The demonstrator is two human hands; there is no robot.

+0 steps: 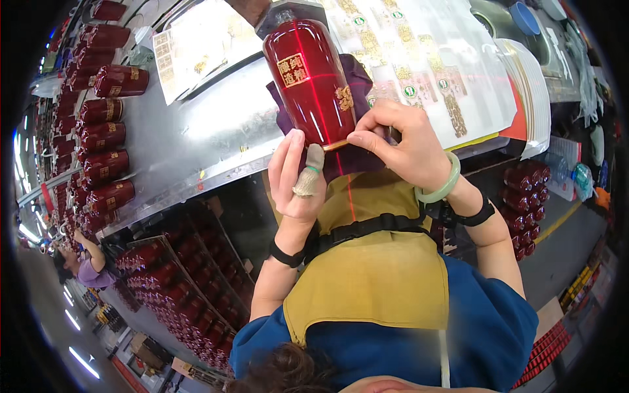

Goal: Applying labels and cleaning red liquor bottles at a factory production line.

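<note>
A glossy dark-red bottle (304,78) with gold markings lies on a dark purple cloth (357,75), its base toward me. A thin gold strip (337,145) runs along the base edge. My left hand (298,177) grips the base's left side, fingers along the glass. A covered fingertip (315,157) presses near the strip's left part. At the base's right corner, my right hand (403,141) pinches the strip's end between thumb and forefinger. Red light lines cross the bottle. The bottle's underside is hidden.
Clear sheets of gold decals (452,72) lie right of the bottle; another decal sheet (206,49) lies left. Rows of red bottles (105,137) stand at the far left. Racked bottles (183,281) sit below the metal table (190,137). Another person (92,265) works at far left.
</note>
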